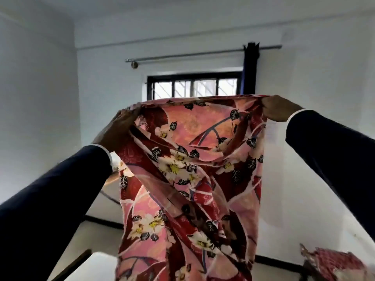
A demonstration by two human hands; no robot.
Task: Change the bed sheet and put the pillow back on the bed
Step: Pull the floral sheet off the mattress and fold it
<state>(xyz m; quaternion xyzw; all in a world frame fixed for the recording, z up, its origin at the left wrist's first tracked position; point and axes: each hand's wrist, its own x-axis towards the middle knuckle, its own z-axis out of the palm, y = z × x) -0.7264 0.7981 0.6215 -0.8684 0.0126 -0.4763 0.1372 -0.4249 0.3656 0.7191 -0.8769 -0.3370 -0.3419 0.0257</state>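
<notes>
A red and pink floral bed sheet (190, 179) hangs in front of me, held up high and draping down past the bottom of the view. My left hand (115, 130) grips its upper left edge. My right hand (280, 109) pinches the upper right corner. Both arms wear dark sleeves and are raised. The sheet's top edge stretches between the two hands. A pale mattress corner (101, 264) shows at the lower left. The pillow is not in sight.
A window (194, 86) with a dark frame and a curtain rod (182, 55) sits on the far wall, with a dark curtain (250, 69) bunched at its right. A red patterned cloth (334, 262) lies at the lower right. White walls surround me.
</notes>
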